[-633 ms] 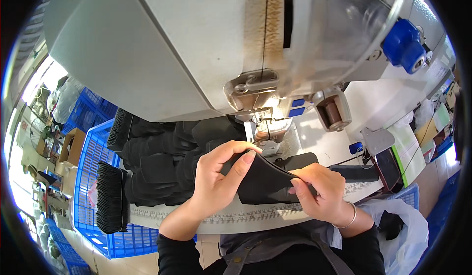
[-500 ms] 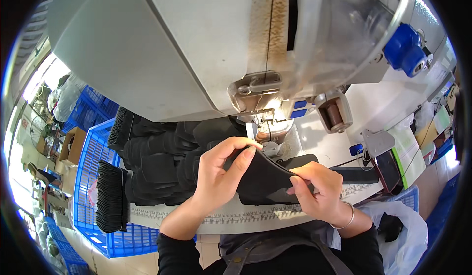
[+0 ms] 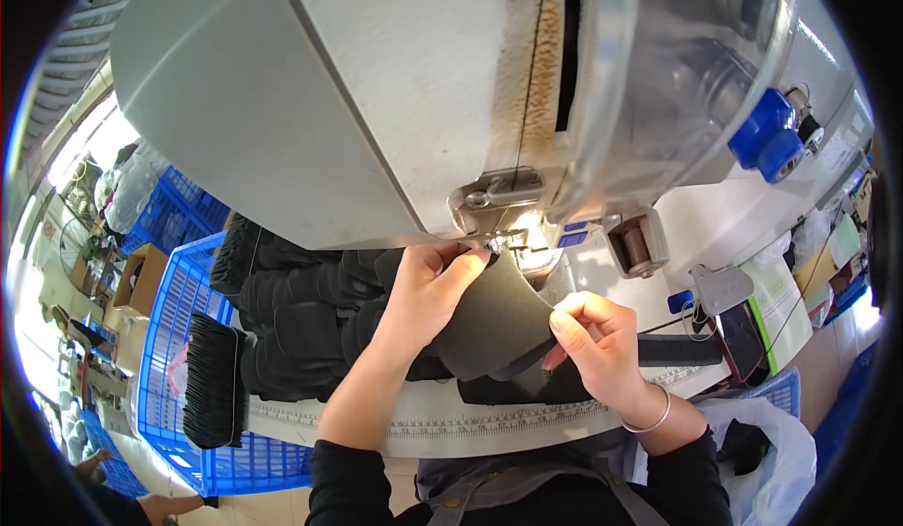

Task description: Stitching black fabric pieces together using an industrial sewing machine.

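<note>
A curved black fabric piece (image 3: 494, 324) is stretched between my two hands in front of the lit needle area of a sewing machine (image 3: 386, 84). My left hand (image 3: 435, 282) pinches its upper left corner close by the presser foot, which the hand and cloth partly hide. At the right corner my right hand (image 3: 594, 345) grips the edge between thumb and fingers; a bracelet circles that wrist. Beneath the held piece, another flat dark piece (image 3: 513, 392) lies on the white machine table (image 3: 414, 429).
Stacks of black pieces (image 3: 306, 333) and black bristle strips (image 3: 214, 380) fill the left of the table. A blue plastic basket (image 3: 249, 470) stands beyond them. At right are a thread spool (image 3: 638, 249), a green-edged booklet (image 3: 781, 310) and a plastic bag (image 3: 781, 451).
Both hands have brought the fabric piece up toward the needle area, the left one most. The piece is now turned with its flat face showing. A person's limbs appear at lower left.
</note>
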### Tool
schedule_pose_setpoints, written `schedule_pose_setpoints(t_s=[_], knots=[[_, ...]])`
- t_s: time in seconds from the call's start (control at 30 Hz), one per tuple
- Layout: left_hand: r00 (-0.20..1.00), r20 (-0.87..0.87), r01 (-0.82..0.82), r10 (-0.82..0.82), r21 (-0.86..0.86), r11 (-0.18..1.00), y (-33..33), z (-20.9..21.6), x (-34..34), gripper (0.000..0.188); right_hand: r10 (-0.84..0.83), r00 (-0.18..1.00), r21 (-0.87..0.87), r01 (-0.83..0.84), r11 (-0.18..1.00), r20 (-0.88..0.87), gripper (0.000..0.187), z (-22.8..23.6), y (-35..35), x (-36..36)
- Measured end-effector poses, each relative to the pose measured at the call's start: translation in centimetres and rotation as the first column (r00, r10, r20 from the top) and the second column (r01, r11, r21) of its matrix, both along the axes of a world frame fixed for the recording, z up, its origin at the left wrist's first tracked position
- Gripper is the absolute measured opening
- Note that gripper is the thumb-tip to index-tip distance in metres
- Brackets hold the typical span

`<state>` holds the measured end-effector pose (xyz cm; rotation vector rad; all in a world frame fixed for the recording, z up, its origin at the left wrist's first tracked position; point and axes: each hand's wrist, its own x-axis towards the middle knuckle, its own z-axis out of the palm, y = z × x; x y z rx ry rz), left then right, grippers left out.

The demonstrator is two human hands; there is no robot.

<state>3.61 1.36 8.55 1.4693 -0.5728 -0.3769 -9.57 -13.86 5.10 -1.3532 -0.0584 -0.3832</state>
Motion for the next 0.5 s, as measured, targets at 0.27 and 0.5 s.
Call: schedule_pose_setpoints(t_s=[0.27, 0.5], knots=[[0.997, 0.082, 0.000, 0.000, -0.007, 1.000, 0.19, -0.86, 0.62, 0.021, 0.005, 1.000, -0.005, -0.005, 1.000, 0.005, 0.011, -0.19, -0.14, 0.26], [1.000, 0.008, 0.021, -0.021, -0.038, 0.999, 0.24, -0.66, 0.91, 0.014, 0.040, 0.997, -0.024, -0.042, 0.999, -0.063, 0.013, 0.24, -0.57, 0.43]])
